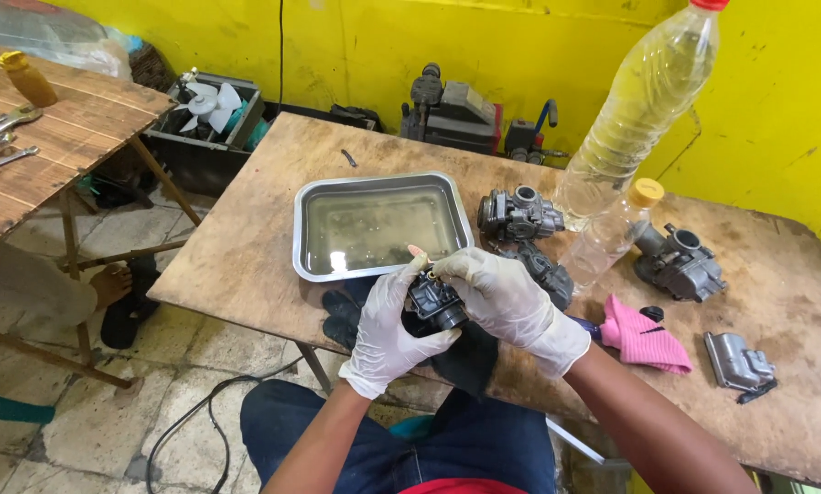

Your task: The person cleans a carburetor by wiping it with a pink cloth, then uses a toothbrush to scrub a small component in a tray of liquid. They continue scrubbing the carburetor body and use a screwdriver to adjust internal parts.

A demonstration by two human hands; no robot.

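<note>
Carburetor held in both gloved hands over the table's near edge.

Left hand (388, 325) cups the carburetor (436, 302) from below; right hand (502, 293) clamps its top, fingertips pinching a small brass part. Judged: part being worked at the body. Tray (305, 229) of liquid sits just beyond; steady support needed.

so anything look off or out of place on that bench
One oddity: the left glove is torn at the tip, and a bare fingertip pokes out above the dark carburetor that both hands grip. The right hand has an intact glove. The steel tray holds its liquid level, nothing spilled.
</note>
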